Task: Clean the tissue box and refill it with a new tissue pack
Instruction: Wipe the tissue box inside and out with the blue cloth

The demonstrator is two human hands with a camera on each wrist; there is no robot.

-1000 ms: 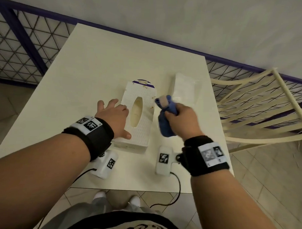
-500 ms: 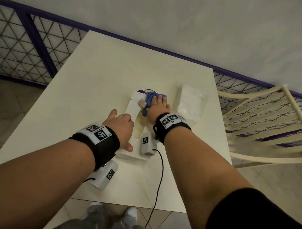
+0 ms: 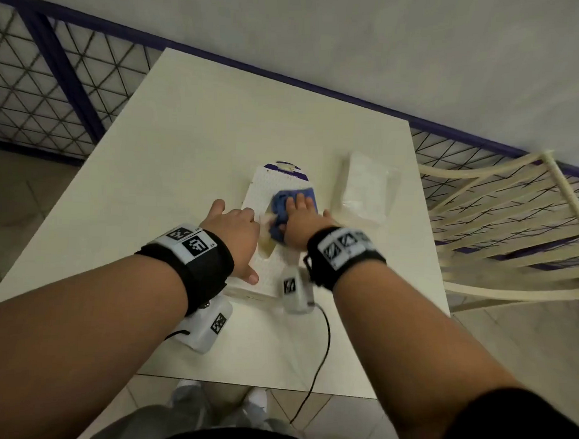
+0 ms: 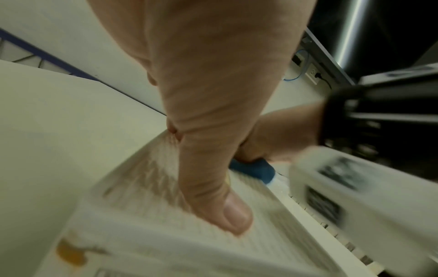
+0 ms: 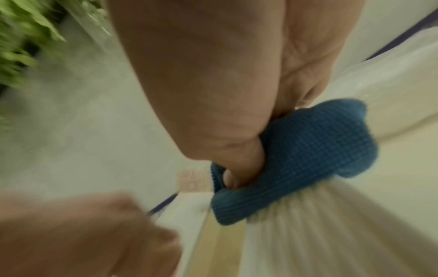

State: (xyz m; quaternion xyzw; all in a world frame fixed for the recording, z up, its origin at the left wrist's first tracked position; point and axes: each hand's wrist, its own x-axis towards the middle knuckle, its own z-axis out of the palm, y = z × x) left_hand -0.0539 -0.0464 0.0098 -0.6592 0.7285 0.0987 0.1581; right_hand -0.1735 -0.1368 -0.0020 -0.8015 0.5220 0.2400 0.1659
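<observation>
A white tissue box lies lengthwise on the table, its oval opening partly covered by my hands. My left hand holds its left side, with the thumb pressed on the top near the front end. My right hand presses a bunched blue cloth onto the box top beside the opening. In the right wrist view the thumb is tucked into the blue cloth. An orange-brown stain marks the box's near end. The new tissue pack, in clear wrap, lies just right of the box.
The cream table stretches to the left of and beyond the box. A cream slatted chair stands close at the right edge. A blue-framed mesh fence and a wall run behind. A black cable hangs off the front edge.
A second ago my right hand held the cloth in the air beside the box. It came down onto the box top and now rubs nearer the opening. My left hand stayed put.
</observation>
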